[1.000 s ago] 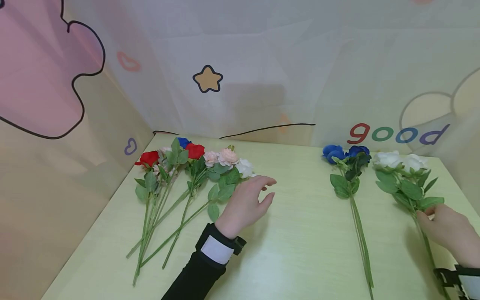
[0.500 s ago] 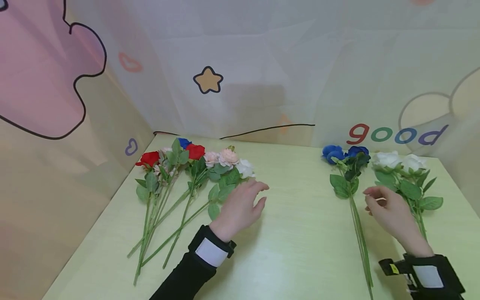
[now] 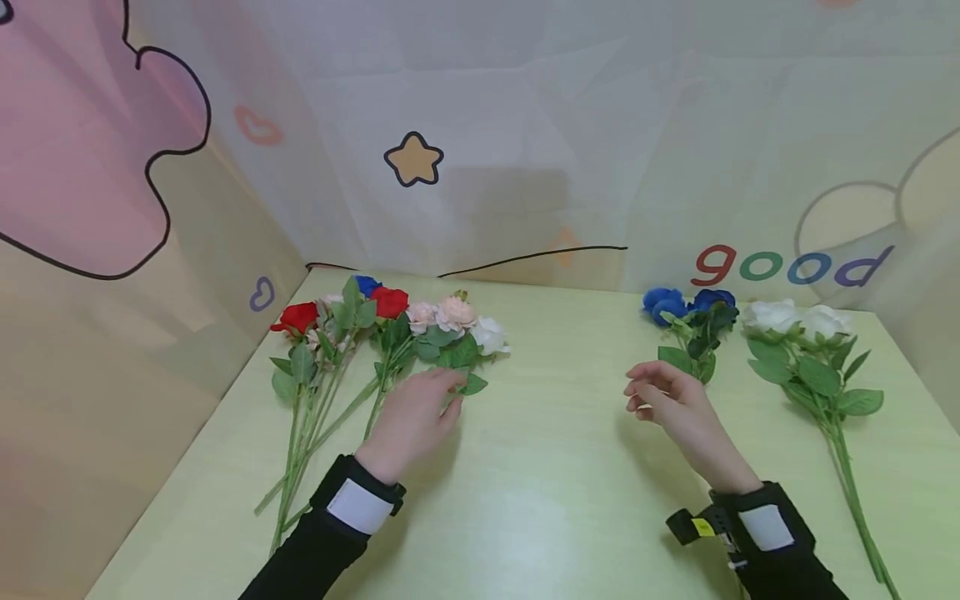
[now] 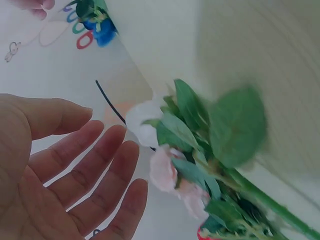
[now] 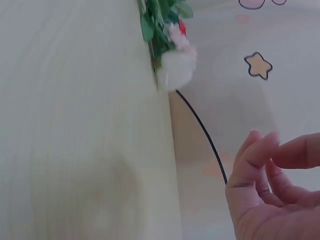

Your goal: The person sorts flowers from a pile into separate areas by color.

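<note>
Reaching into the mixed bunch [image 3: 375, 350] of red, pink, white and blue flowers at the left of the surface [image 3: 525, 500], the left hand [image 3: 408, 421] is laid over the stems with its fingers [image 4: 95, 175] spread and straight, nothing yet clasped. A picking step is judged to be in hand. The right hand [image 3: 671, 404] is held above the surface's middle, fingers loosely curled and empty, near the blue flowers [image 3: 690, 321], beside which the white flowers [image 3: 806, 350] lie. One stem must next be singled out and pinched without the neighbouring leaves being dragged.
</note>
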### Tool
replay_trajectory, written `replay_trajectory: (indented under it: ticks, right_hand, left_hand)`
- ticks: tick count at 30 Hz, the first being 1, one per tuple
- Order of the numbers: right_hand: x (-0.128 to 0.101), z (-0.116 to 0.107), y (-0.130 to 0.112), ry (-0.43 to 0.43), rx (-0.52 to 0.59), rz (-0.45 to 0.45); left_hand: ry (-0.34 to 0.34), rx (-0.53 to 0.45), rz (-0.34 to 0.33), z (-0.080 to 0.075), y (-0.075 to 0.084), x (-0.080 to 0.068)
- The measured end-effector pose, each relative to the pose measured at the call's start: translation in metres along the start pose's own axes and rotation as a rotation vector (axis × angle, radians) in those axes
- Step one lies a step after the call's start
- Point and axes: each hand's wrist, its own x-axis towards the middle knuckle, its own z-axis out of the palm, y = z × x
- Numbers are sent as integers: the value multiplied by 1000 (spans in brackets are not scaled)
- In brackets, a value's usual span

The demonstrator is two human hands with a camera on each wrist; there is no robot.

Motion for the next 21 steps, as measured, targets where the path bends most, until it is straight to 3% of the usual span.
replay_trajectory:
  ticks: [5, 14, 21]
  right_hand:
    - [6, 28, -3, -42, 93, 19]
    - [13, 72, -20, -112, 305, 57]
    - [22, 97, -28, -139, 402, 115]
  left_hand:
    - [24, 13, -44, -9, -16, -11]
    - [5, 73, -211, -21, -50, -31]
    - [-13, 115, -267, -29, -72, -47]
